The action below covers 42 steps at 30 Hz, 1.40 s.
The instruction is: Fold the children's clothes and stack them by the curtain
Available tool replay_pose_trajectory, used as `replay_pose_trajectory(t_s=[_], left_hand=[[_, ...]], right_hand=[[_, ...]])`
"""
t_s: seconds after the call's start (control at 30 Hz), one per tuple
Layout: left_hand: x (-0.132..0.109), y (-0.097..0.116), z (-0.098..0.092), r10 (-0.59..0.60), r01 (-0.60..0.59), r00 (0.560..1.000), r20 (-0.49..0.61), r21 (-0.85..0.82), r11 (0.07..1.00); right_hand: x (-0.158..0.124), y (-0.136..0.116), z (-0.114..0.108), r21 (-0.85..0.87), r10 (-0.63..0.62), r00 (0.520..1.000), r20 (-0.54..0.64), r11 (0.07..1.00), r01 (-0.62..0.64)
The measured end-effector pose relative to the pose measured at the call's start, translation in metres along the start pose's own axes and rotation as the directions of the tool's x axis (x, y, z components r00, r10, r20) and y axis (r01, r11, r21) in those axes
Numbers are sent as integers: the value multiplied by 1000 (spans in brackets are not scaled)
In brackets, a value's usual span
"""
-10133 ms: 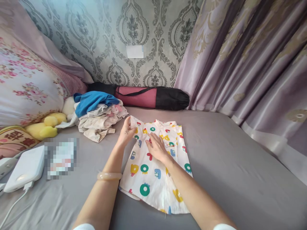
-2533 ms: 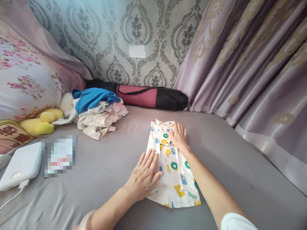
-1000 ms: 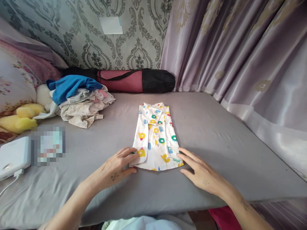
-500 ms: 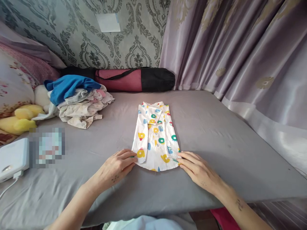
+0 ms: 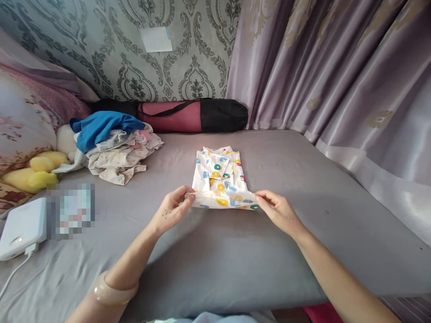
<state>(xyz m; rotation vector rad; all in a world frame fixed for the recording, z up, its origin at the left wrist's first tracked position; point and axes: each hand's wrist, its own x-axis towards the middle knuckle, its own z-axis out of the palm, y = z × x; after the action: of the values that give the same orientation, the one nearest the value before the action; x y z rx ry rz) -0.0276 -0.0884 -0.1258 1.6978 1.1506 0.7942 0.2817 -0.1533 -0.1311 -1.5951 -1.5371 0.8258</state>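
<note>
A small white shirt (image 5: pixel 218 172) with yellow, blue, green and red prints lies on the grey sheet, its sleeves folded inward over the body. Its hem end is lifted and turned up toward the collar. My left hand (image 5: pixel 173 208) pinches the left corner of the lifted hem between thumb and fingers. At the opposite corner, my right hand (image 5: pixel 276 208) grips the hem the same way. The collar end rests flat, pointing away from me.
A heap of clothes (image 5: pixel 114 148), blue on top, sits at the left. Behind lies a rolled mat in a bag (image 5: pixel 171 117). A white power bank (image 5: pixel 23 229) with a cable, a blurred-out item (image 5: pixel 76 208) and a yellow plush toy (image 5: pixel 40 170) are at left. Curtains (image 5: pixel 323 72) hang at right.
Both hands have gripped the shirt's hem corners and raised them away from me. The lower part of the shirt, flat before, is now folded upward. The camera view has shifted slightly.
</note>
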Motion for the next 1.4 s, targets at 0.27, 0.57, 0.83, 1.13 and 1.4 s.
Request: replay_pose_trajectory(t_s=[0.27,0.57,0.83,1.13,1.4], left_hand=[[45,-13,14,-211,171,966,-150,-244,955],[78,-46,25,-116,81,955,-271,-138,987],[73,-46,20,-96,105,974,-204,33,994],[66,-42,24,174,-89,960,-221,348,933],[75,-47,30,-31,151,980,-196,636,757]], right_hand=[[58,22,21,204,117,991,-59,973,-103],[78,37,37,-308,-86,978,-192,951,23],[79,30,43,-539,-40,996,-83,842,-11],[80,35,46,-614,-170,971,-165,788,33],[86,36,41,-669,-55,995,-85,743,-17]])
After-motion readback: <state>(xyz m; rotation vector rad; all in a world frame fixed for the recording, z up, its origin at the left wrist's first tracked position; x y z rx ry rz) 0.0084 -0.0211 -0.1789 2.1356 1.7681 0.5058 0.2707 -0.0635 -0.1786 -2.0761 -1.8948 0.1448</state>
